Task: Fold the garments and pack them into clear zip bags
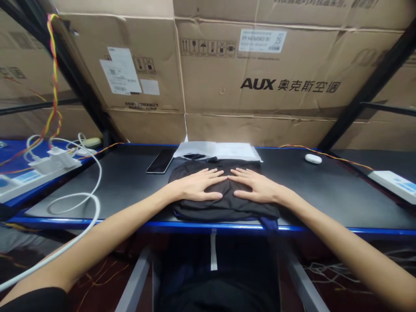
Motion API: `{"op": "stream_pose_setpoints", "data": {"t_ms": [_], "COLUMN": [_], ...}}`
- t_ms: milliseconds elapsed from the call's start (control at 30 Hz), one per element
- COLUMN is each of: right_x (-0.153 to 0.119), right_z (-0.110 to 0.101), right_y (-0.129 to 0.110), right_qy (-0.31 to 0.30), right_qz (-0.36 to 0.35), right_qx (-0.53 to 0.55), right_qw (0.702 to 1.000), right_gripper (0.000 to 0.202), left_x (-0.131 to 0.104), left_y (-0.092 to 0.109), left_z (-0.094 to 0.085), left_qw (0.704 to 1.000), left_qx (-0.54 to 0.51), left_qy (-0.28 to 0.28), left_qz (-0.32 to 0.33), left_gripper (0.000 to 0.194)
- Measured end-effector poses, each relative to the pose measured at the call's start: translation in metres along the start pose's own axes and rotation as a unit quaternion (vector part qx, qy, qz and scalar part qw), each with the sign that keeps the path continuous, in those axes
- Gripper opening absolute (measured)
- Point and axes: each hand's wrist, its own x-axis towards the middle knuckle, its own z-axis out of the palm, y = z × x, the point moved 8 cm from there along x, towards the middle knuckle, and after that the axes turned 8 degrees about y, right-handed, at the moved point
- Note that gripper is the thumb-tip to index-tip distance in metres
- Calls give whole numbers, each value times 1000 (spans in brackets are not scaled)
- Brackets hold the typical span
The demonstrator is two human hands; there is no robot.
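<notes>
A bundle of black cloth [224,210], perhaps a folded garment, lies at the front edge of the dark desk top [325,190]. Flat on its left half rests my left hand [201,184], fingers stretched out toward the middle. My right hand [253,184] lies palm down on the right half, its fingers also spread, with the fingertips of both hands almost meeting. A dark blue piece of cloth [269,223] hangs over the desk edge at the bundle's right corner. Directly behind the bundle is an open white booklet or packet [235,151], partly covered by the cloth.
A phone [160,162] lies left of the booklet. Farther right sits a small white case [313,159]. Power strips stand at the left [39,171] and right [394,184], with a white cable [97,199] looping over the left side. Cardboard [260,104] walls the back between black posts.
</notes>
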Motion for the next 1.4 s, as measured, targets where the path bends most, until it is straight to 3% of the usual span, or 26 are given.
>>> {"op": "stream_pose_setpoints", "data": {"t_ms": [167, 267, 400, 467, 600, 767, 1000, 1200, 1400], "right_x": [0, 1, 5, 7, 6, 8, 7, 0, -11], "right_z": [-1, -7, -27, -40, -56, -53, -58, -67, -75], "right_y": [-2, -2, 8, 22, 52, 73, 65, 53, 39], "right_qy": [11, 46, 152, 217, 299, 265, 278, 292, 300], "right_qz": [-8, -18, -20, 0, 56, 102, 97, 65, 26], "right_qx": [-3, -1, -10, -37, -113, -151, -79, 5, 25], "right_qw": [1000, 999, 988, 975, 946, 947, 952, 954, 953], "right_gripper": [69, 64, 45, 38, 32, 29, 18, 15, 11], "left_x": [1, 4, 11, 16, 29, 35, 31, 29, 28], "left_y": [-1, -11, -38, -53, -74, -83, -81, -78, -72], "left_z": [-4, -17, -40, -45, -43, -35, -28, -41, -44], "left_qw": [1000, 996, 976, 969, 966, 971, 976, 963, 961], "left_qx": [8, 15, 17, 4, 6, 33, 64, -3, -12], "left_qy": [20, 88, 216, 244, 250, 221, 171, 253, 263], "left_qz": [3, -6, -31, -44, -62, -85, -120, -88, -86], "left_gripper": [75, 63, 45, 39, 37, 41, 51, 23, 42]}}
